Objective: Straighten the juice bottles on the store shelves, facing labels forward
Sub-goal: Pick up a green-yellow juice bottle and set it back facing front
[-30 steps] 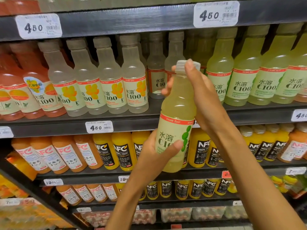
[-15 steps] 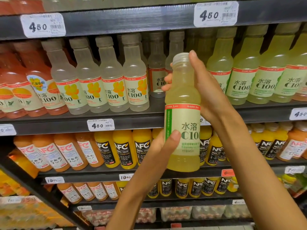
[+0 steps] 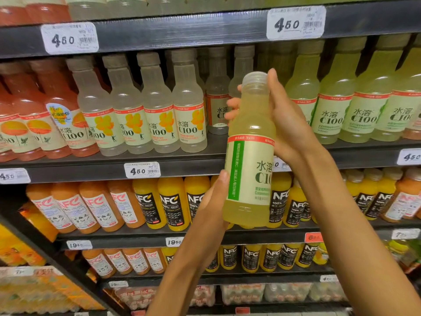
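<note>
Held in mid-air before the store shelves: one pale green juice bottle [image 3: 249, 153], upright, clear of the middle shelf [image 3: 182, 166] and in front of the gap in the row behind it. Right hand [image 3: 288, 124] wrapped round the neck and shoulder, fingertips showing past the far side, thumb up beside the cap. Left hand [image 3: 215, 201] cupped round the lower body, thumb pressed to the label's left edge.

Changed within the last second: bottle lifted slightly and tipped from a lean to upright, then spun between the two hands. Green fruit print gone from sight; green vertical strip now at the label's left edge, brand characters slid to the right edge and partly out of sight. Judged from that: label turned past square, not yet facing forward, so a small turn back probably wanted before setting down.

Nearby on the middle shelf: green-label bottles [image 3: 364, 110] to the right, labels mostly forward; yellow-flower bottles [image 3: 159, 119] to the left, several labels rotated. Likely destination the open slot just left of the green row, beside a bottle [image 3: 217, 106] set further back. Shelf work otherwise unfinished.
</note>
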The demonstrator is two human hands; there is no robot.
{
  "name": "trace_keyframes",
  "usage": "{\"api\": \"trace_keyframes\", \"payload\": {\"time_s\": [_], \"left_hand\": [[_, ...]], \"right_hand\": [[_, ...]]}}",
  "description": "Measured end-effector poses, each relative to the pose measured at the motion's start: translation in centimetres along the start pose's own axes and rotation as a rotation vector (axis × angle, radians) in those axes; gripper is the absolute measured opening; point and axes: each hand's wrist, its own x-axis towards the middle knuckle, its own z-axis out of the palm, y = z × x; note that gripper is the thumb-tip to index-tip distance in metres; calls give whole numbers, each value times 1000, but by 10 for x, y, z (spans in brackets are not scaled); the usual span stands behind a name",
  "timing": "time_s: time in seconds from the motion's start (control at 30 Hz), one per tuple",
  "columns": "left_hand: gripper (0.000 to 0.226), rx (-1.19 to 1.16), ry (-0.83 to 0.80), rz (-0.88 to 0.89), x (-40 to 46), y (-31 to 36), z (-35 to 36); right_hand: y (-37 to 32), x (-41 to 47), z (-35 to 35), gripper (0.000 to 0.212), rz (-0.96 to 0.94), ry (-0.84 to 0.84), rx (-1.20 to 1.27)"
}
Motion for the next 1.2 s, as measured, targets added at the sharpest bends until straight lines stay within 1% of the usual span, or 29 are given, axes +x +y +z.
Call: {"api": "trace_keyframes", "payload": {"time_s": [0.07,0.13,0.2,0.27,0.37,0.4,0.5,0.53,0.6,0.67,0.77,0.87,0.9,0.97,1.07,1.13,1.17,1.2], "left_hand": [[49,-36,3,3,3,1,2],[49,-39,32,17,10,-1,2],[50,-16,75,43,20,-2,0],[48,42,110,84,31,-1,-3],[38,157,139,159,46,3,-7],[39,189,152,177,50,1,-8],[63,295,206,244,66,-7,-13],[66,334,237,266,70,-8,-14],[67,417,316,319,80,-9,-18],[67,456,353,361,88,-9,-19],[69,414,362,362,99,-10,-21],[75,357,341,340,114,-11,-20],[78,339,339,330,118,-11,-19],[80,325,341,315,127,-10,-16],[74,363,331,299,135,-9,-15],[75,420,330,297,139,-9,-15],[75,470,335,301,141,-8,-15],[75,523,340,309,143,-6,-14]], "right_hand": [[1,-2,0,50,-34,8,-91],[3,-1,1,41,-65,31,-87],[2,3,2,41,-100,68,-89],[1,9,2,43,-130,110,-123],[-1,19,0,33,-191,153,-164],[-2,23,-1,31,-223,160,-196],[-2,32,-2,26,-299,140,-290],[-2,35,-2,25,-312,127,-319],[-1,42,-4,22,-338,106,-376],[-1,49,-6,20,-352,104,-392],[-4,58,-9,18,-368,107,-363],[-5,65,-12,15,-361,134,-408],[-5,66,-13,17,-350,153,-438],[-6,68,-15,28,-343,218,-534],[-8,71,-20,35,-390,342,-666],[-7,70,-26,38,-412,406,-677],[-6,69,-30,35,-423,416,-673],[-4,67,-33,27,-426,399,-658]]}}
